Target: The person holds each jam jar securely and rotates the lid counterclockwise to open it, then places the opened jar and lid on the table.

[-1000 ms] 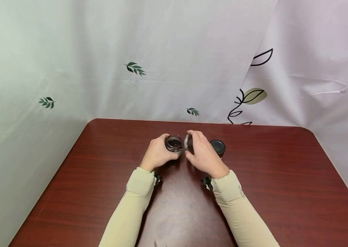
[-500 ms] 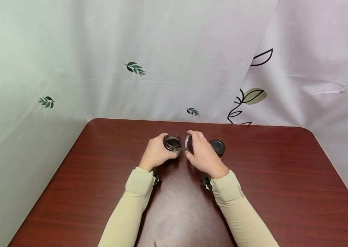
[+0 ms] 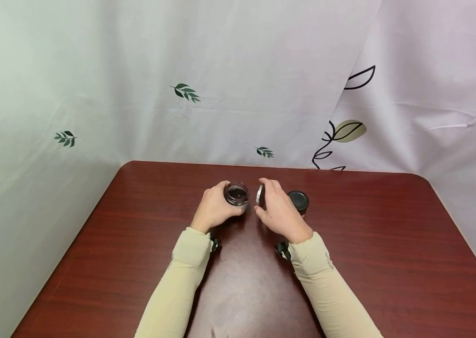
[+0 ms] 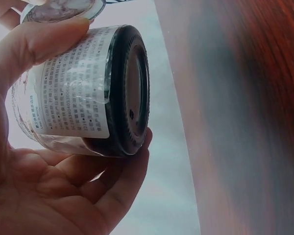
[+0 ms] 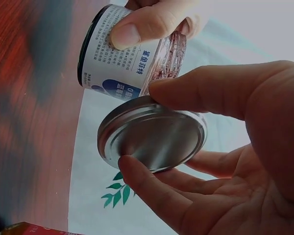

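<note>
My left hand (image 3: 214,209) grips a glass jar (image 3: 236,194) with its mouth uncovered and dark contents low inside. A white label with small print wraps the jar (image 4: 73,93) in the left wrist view. Just right of it, apart from the jar, my right hand (image 3: 281,212) pinches a round metal lid (image 3: 260,195) by its rim, between the thumb and fingers. The lid (image 5: 157,139) stands tilted, one metallic face toward the right wrist camera. Both hands are held above the table.
A second jar with a dark lid (image 3: 298,200) stands on the table behind my right hand, partly hidden by it. The reddish-brown table (image 3: 368,244) ends at a pale curtain (image 3: 229,117) with leaf prints along its back edge.
The lid in my right hand has turned more edge-on and moved slightly right. My left hand and the jar have shifted a little left, widening the gap between jar and lid.
</note>
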The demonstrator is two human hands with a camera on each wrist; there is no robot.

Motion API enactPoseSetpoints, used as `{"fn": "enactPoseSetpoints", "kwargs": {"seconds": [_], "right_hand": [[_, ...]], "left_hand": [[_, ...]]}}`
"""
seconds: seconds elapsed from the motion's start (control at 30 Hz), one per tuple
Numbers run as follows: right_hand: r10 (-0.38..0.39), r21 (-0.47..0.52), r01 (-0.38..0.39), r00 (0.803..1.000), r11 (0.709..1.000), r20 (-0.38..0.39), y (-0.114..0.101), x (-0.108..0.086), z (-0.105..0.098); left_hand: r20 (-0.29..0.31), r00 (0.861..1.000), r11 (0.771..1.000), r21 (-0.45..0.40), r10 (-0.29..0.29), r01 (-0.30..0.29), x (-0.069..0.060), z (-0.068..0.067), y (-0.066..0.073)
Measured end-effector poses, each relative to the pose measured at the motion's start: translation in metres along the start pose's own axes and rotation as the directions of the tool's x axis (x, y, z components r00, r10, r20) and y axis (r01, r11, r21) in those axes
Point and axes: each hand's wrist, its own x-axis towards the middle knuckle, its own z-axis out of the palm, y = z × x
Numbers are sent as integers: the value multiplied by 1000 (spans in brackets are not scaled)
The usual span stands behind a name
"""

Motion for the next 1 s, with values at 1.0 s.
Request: {"fn": "enactPoseSetpoints", "kwargs": {"seconds": [1.0], "right_hand": [[28, 21, -29, 999, 999, 14, 2, 3, 6]], "left_hand": [[-17, 1000, 1000, 6, -27, 27, 0, 1, -2]]}}
